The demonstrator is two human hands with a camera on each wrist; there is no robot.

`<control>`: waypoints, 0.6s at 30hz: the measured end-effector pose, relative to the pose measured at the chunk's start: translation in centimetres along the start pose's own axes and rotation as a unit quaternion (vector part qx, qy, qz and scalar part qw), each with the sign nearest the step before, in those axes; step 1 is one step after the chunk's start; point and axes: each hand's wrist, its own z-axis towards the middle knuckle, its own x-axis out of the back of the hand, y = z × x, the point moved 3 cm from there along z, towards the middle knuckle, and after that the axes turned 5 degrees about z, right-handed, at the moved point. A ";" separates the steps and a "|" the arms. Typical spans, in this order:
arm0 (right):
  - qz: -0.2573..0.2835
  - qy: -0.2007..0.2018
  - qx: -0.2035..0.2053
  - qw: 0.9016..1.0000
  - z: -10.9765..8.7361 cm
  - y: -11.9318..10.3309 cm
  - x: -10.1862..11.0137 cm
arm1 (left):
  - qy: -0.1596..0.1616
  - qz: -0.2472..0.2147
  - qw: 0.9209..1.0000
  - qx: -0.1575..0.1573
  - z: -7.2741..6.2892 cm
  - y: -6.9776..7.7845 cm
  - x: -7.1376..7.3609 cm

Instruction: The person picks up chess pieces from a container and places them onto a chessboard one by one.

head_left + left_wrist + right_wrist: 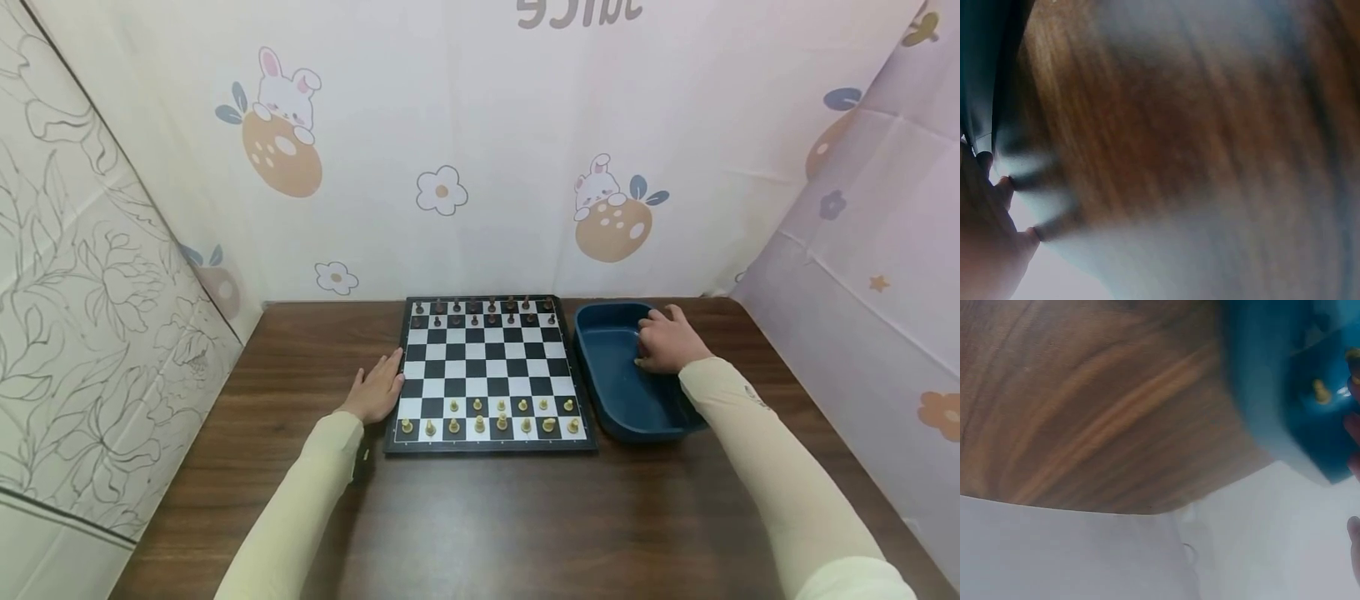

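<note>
A magnetic-style chessboard point(486, 367) lies on the table, with dark pieces point(473, 307) in two rows at its far side and yellow pieces point(502, 422) along the near side. My left hand point(375, 392) rests against the board's left edge, fingers extended. Inside the blue tray point(611, 400), right of the board, is my right hand point(670, 342). In the right wrist view its fingertips point(1354, 394) pinch a yellow chess pawn point(1352, 354), partly covered and cut by the frame edge. Another yellow pawn point(1321, 392) lies on the tray floor.
Brown wooden table point(480, 525) surrounds the board and tray. A patterned curtain point(487, 242) hangs along the back edge, with more cloth on the right and a flower-line panel point(90, 250) on the left.
</note>
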 end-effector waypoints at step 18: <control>-0.043 0.039 0.090 0.994 4.5 -7.6 5.4 | -0.001 -0.001 1.000 -0.004 0.1 -0.2 -0.1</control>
